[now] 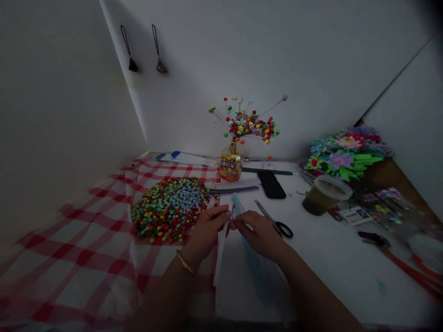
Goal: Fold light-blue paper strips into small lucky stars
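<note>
Near the middle of the view, my left hand (210,226) pinches a narrow white paper strip (220,258), whose long tail hangs down toward me. My right hand (255,230) meets it from the other side, its fingers closed on the strip's upper part; the exact fold between the fingertips is too small to make out. Under and beside my right hand lie light blue strips (254,267) on the white table. A big heap of small folded paper stars (173,205) in many colours rests to the left of my hands. Scissors (273,219) with black handles lie just right of them.
A red-and-white checked cloth (83,258) covers the left side. Behind stand a bottle (231,163) holding star-tipped stems and a black phone (272,184). To the right are a lidded plastic tub (325,196), colourful fuzzy flowers (346,152) and pliers (375,239) with orange handles.
</note>
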A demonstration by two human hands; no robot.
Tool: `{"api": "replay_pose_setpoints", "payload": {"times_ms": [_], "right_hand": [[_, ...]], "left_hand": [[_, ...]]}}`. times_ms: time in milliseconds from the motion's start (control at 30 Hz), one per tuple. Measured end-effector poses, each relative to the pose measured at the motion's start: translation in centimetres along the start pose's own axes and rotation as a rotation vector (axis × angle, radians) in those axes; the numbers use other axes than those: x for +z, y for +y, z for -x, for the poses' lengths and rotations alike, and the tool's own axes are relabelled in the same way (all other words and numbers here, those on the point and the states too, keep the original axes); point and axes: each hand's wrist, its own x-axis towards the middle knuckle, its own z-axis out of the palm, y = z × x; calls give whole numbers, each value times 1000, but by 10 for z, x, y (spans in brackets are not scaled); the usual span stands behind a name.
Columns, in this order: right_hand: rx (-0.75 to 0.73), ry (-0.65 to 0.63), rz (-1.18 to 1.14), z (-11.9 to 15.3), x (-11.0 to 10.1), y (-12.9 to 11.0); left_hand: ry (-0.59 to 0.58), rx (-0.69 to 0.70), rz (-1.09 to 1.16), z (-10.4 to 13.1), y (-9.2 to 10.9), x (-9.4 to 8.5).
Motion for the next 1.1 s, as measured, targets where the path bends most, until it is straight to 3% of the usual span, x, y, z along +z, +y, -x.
{"api": "replay_pose_setpoints", "payload": {"times_ms": [100, 200, 333, 433, 567, 733, 833, 967, 1100], "right_hand": [[43, -30, -42, 0, -4, -1], [143, -13, -138, 0, -7, 1], [301, -8, -316, 0, -7, 4], [349, -4, -351, -1, -7, 4], [372, 15, -431, -2, -9, 5], [316, 173, -663, -1, -8, 10], [250, 149, -633, 0, -7, 10], [194, 82, -550, 2, -7, 10], [174, 108, -476, 4, -8, 11]], "left_hand": [[10, 85, -374, -1, -1, 0], [-50, 168, -710, 1, -2, 2], [-164, 308, -1001, 5, -4, 6], [-165, 358, -1111, 7, -4, 9], [-144, 307, -935, 8, -3, 12], [-80, 99, -394, 4, -5, 9], [-102, 66, -140, 2, -8, 6], [-86, 43, -45, 2, -8, 6], [-45, 25, -55, 5, -3, 7]]}}
